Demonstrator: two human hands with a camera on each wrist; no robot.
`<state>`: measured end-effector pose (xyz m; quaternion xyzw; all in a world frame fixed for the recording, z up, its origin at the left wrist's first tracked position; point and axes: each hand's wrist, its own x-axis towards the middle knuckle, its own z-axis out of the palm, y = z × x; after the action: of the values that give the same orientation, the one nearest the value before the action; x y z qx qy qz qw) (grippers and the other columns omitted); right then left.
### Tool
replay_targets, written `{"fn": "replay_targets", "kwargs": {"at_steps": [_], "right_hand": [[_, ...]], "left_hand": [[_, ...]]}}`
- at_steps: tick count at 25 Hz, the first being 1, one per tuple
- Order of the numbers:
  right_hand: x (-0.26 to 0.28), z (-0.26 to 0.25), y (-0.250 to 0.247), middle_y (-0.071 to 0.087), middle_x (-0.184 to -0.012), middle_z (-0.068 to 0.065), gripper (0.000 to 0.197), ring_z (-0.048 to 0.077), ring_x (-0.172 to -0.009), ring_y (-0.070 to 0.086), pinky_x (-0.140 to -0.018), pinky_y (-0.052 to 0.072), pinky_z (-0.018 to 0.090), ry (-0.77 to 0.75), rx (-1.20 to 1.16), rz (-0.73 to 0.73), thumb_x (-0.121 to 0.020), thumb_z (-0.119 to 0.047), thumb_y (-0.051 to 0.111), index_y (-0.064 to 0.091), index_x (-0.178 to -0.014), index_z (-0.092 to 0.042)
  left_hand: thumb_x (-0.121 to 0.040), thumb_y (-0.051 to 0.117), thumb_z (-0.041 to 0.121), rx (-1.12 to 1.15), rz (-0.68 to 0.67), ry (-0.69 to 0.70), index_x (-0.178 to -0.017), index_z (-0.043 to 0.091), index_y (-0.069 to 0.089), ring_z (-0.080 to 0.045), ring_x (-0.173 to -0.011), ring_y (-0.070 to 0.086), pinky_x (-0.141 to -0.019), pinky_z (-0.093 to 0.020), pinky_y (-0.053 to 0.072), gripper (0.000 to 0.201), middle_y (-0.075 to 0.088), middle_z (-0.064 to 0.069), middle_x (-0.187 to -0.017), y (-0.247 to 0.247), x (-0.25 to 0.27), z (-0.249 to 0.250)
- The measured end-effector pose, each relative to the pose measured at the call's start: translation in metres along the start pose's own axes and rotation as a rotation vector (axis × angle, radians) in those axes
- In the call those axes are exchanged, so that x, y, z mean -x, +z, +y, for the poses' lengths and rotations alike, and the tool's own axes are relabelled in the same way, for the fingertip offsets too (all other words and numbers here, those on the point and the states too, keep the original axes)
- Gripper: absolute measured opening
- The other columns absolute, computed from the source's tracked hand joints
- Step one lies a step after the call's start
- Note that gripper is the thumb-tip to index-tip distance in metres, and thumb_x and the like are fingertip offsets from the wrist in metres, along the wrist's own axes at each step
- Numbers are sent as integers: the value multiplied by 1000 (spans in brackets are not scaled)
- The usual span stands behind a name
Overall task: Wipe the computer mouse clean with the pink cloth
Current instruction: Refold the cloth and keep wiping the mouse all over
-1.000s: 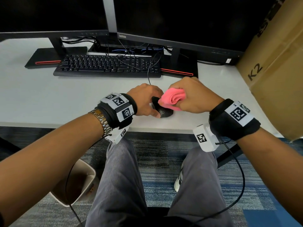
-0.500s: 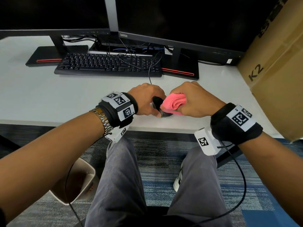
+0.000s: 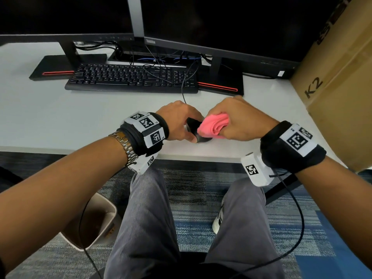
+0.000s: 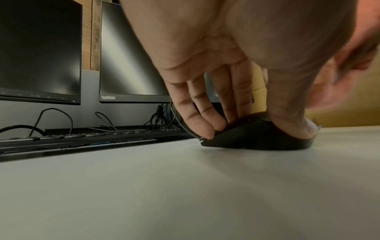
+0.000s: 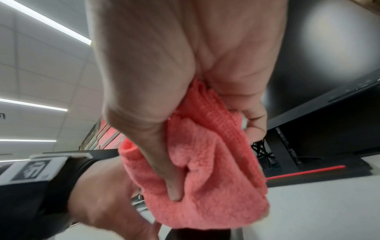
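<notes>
Two hands meet near the front edge of a smooth pale desk. The left hand pins the mouse, a low, rounded black shell, flat on the desk, fingers on its far side and thumb on the near. The right hand is curled round the cloth, a bunched, nubby pink terry wad touching the mouse's top. Beyond lie a flat black keyboard, two dark monitors and, at right, a cardboard box.

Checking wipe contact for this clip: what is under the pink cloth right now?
The black mouse sits under the pink cloth, its rear edge showing; the left hand steadies it. The cloth and right hand hide the contact patch.
</notes>
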<state>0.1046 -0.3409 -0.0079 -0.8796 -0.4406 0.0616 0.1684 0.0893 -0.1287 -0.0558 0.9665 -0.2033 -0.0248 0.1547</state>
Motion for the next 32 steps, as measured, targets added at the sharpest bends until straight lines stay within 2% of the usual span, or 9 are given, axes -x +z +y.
{"fn": "replay_targets", "kwargs": {"at_steps": [3, 5, 10, 15, 17, 23, 26, 29, 32], "right_hand": [[-10, 1, -4, 69, -69, 9, 11, 28, -66, 61, -70, 46, 25, -9, 27, 13, -78, -13, 66, 74, -81, -6], [-9, -5, 2, 72, -74, 6, 17, 26, -68, 64, -68, 51, 31, -22, 19, -6, -76, -12, 65, 78, -88, -12], [3, -12, 12, 70, -75, 8, 29, 27, -73, 65, -62, 50, 34, 7, -2, -98, -71, 0, 64, 78, -94, -12], [-3, 1, -8, 70, -74, 8, 31, 26, -69, 62, -77, 49, 38, 9, 37, -36, -77, -30, 55, 74, -86, -7], [-5, 2, -11, 71, -76, 9, 31, 27, -70, 63, -78, 49, 39, -6, 55, -10, -78, -31, 56, 74, -87, -7], [6, -2, 8, 75, -83, 5, 31, 24, -77, 68, -64, 46, 20, 13, -42, -81, -73, -1, 68, 80, -99, -13], [8, 5, 5, 74, -79, 6, 22, 27, -74, 66, -63, 43, 17, -7, -15, -112, -77, -4, 69, 80, -94, -12], [8, 16, -3, 74, -76, 9, 13, 29, -72, 66, -61, 42, 14, 1, -6, -46, -82, -9, 69, 78, -90, -7], [13, 18, 1, 77, -79, -2, 21, 13, -73, 68, -63, 44, 9, 24, -56, -42, -81, -5, 73, 81, -95, -17]], "left_hand": [[-63, 77, 50, -2, 2, -46, -104, 37, 65, -15, -78, 56, -74, -39, 55, 45, 69, 13, -96, 1, 0, -1], [-63, 77, 51, -3, -2, -57, -101, 37, 66, -15, -78, 56, -74, -40, 55, 43, 68, 13, -94, 2, -1, 0], [-66, 78, 46, 0, 2, -23, -117, 40, 63, -12, -77, 52, -74, -33, 53, 54, 69, 15, -104, 0, 1, 1], [-65, 76, 49, 6, -1, -34, -116, 42, 62, -14, -78, 52, -76, -37, 53, 53, 69, 14, -102, 1, 2, 1], [-63, 74, 53, 6, -4, -50, -112, 42, 62, -15, -77, 53, -75, -39, 54, 52, 68, 14, -97, 2, 3, 0], [-68, 79, 44, 16, 20, -11, -122, 37, 62, -10, -73, 45, -71, -28, 41, 56, 70, 12, -111, -2, 5, 3], [-70, 80, 40, 24, 20, -2, -123, 37, 62, -3, -68, 44, -72, -24, 35, 56, 69, 12, -115, -4, 6, 7], [-71, 79, 40, 10, 14, -6, -125, 36, 61, -9, -76, 41, -74, -25, 35, 56, 69, 11, -118, -4, 7, 7], [-71, 79, 42, 5, 9, -18, -125, 38, 60, -11, -81, 40, -75, -27, 36, 58, 68, 11, -120, -1, 5, 5]]}}
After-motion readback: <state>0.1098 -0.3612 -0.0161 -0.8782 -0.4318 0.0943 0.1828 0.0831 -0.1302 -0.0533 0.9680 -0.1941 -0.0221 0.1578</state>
